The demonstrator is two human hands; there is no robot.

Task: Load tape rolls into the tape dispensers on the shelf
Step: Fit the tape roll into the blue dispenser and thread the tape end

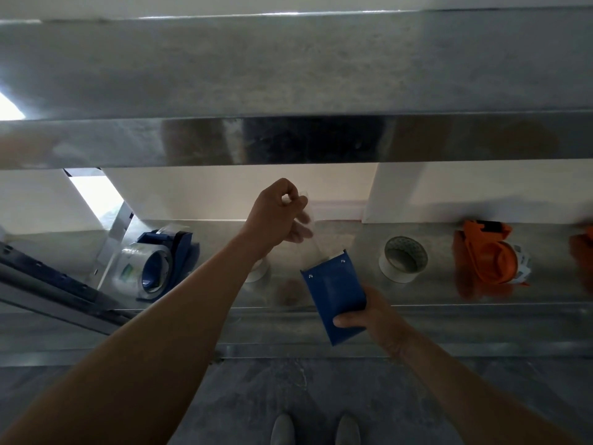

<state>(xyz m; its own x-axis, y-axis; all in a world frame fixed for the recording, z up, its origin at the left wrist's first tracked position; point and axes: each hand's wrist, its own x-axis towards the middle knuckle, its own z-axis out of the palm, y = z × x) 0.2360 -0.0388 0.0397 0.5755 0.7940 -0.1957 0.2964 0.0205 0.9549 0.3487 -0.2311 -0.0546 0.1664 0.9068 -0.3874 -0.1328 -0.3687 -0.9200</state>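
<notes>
Dispenser (333,295) base-first in right hand (369,316)

Right grip (372,319) holds blue dispenser (333,293); left grip (276,216) pinches clear tape (316,234) (running from it) — above shelf (442,293).

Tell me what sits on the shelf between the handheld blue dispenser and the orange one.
A loose white tape roll, lying flat on the shelf and touching neither dispenser; the head view shows it.

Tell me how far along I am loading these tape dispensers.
Done, apparently: the left blue dispenser and the orange dispenser each carry a roll. In hand: the right hand grips a second blue dispenser while the left hand pinches its clear tape. Left: a loose roll on the shelf, another roll partly behind the forearm.
</notes>
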